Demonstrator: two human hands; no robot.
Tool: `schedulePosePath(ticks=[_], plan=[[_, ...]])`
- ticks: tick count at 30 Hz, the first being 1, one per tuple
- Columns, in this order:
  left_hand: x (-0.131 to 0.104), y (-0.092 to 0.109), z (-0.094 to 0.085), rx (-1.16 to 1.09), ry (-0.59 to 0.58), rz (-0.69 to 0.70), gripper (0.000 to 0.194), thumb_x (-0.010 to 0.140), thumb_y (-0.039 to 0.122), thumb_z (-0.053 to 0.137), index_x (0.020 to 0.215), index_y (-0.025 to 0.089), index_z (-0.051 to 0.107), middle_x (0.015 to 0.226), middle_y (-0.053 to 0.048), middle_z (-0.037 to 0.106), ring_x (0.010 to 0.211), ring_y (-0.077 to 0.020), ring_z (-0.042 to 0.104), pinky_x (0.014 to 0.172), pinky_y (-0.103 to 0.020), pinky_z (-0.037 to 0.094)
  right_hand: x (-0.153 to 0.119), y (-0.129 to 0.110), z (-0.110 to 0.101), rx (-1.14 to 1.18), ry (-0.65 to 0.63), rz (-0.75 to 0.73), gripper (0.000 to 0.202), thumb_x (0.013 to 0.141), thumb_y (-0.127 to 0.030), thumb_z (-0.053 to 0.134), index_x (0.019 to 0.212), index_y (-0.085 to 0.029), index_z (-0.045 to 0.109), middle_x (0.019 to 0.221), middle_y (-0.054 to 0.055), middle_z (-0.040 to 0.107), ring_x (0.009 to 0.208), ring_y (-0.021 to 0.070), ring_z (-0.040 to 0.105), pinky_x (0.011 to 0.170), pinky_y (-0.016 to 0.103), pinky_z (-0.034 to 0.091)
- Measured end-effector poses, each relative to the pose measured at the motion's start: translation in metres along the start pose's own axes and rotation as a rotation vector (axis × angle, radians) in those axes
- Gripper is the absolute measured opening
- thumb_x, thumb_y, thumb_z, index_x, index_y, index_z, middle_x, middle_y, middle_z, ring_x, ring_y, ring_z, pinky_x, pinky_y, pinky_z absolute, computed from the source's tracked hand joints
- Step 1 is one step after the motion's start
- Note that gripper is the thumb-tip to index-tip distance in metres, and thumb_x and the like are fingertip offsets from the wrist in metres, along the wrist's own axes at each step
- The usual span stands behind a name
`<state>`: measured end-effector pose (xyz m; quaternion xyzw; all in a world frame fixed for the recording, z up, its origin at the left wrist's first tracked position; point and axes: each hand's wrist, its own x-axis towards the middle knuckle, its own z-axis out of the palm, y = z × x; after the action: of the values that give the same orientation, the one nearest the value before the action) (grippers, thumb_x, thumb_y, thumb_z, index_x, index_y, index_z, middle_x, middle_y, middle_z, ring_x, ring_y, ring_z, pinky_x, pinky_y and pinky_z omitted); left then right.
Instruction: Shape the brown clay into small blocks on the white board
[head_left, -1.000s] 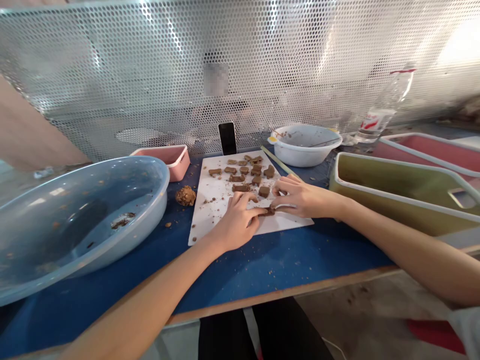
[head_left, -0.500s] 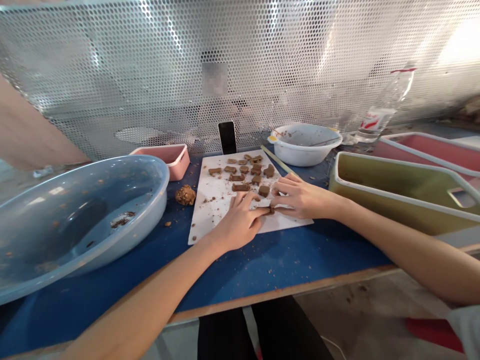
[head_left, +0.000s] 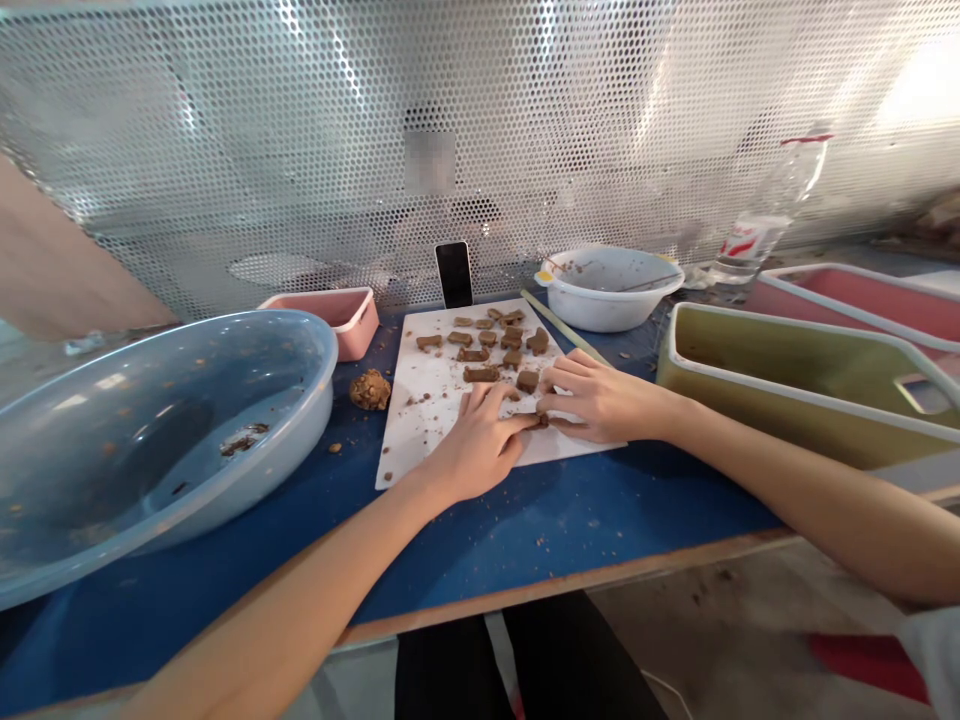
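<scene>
My left hand point(head_left: 484, 440) and my right hand point(head_left: 592, 397) meet near the front right of a white board point(head_left: 412, 410). Between their fingertips is a small brown clay piece point(head_left: 541, 421), mostly covered by the fingers. Both hands are closed, pressing on it from opposite sides. Beyond them lie several shaped brown clay pieces point(head_left: 481, 374), some like blocks or little bones, with crumbs scattered around. A rough brown clay lump point(head_left: 370, 390) sits on the blue table just left of the board.
A big blue basin point(head_left: 300, 400) stands at left, with a pink box point(head_left: 356, 325) behind it. A phone point(head_left: 454, 275) leans against the perforated metal wall. At right are a white basin point(head_left: 607, 305), a pale stick point(head_left: 559, 322), a green bin point(head_left: 750, 370), a pink bin point(head_left: 825, 285) and a bottle point(head_left: 757, 235).
My right hand has shifted very slightly left and down around the clay piece. My left hand and the other clay pieces stay in place.
</scene>
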<state>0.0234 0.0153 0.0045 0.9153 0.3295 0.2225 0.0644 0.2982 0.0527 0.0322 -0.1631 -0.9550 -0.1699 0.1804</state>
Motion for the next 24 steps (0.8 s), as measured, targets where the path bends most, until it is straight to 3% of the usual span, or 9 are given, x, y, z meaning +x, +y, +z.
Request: schedulePosePath(ticks=[14,24], plan=[[-0.0001,-0.0007,0.0015,0.005,-0.014,0.017,0.043,0.109,0.014,0.055,0.143,0.027,0.079,0.145,-0.017,0.054,0.144,-0.0389,0.043,0.121,-0.066,0.048,0.0011,-0.0034,0.0042,-0.001,-0.005,0.020,0.015,0.106,-0.020,0.063,0.119,-0.019,0.069,0.113,0.011,0.069,0.103,0.0270,0.059,0.096,0.043,0.043],[0.0001,-0.0017,0.0010,-0.025,0.057,-0.002,0.041,0.107,0.010,0.056,0.134,0.024,0.083,0.145,-0.017,0.055,0.143,-0.0371,0.045,0.122,-0.064,0.049,0.0026,-0.0074,-0.0013,0.017,-0.017,0.017,0.018,0.104,-0.018,0.061,0.121,-0.018,0.067,0.114,0.012,0.070,0.104,0.0276,0.060,0.098,0.042,0.043]])
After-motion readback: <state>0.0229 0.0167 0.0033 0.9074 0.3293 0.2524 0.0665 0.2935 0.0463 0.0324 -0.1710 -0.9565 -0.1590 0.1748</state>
